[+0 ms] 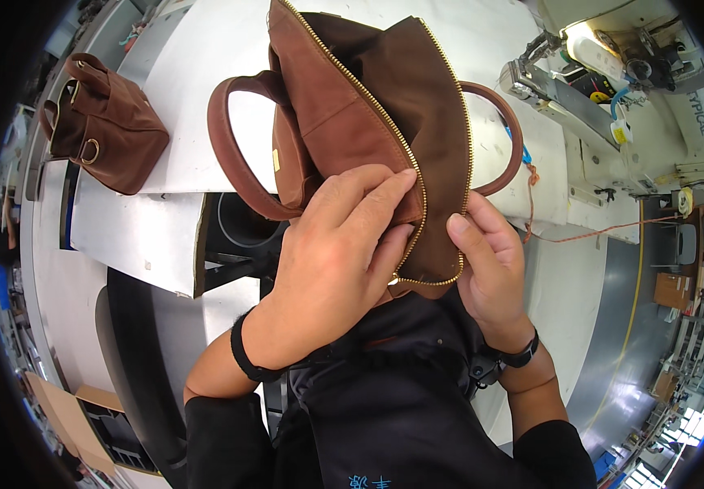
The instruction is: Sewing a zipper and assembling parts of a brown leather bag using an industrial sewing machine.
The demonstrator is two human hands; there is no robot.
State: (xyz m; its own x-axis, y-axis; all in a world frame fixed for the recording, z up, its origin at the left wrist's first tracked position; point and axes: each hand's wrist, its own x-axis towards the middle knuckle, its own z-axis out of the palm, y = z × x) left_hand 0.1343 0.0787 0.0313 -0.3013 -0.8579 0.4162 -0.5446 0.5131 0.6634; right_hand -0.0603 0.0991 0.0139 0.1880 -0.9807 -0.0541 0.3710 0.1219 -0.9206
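A brown handbag lies in front of me with its top gaping, and its dark brown lining shows. A gold-toothed zipper runs along both edges of the opening and meets at the end nearest me. My left hand is closed on the bag's left edge, thumb and fingers pinching beside the zipper. My right hand pinches the opposite edge between thumb and fingers. One rounded handle stands out on the left, another handle on the right.
A second brown handbag stands on the white table at the far left. To the right is a sewing machine with an orange cord near it. A dark round bin sits below the table's cut-out edge.
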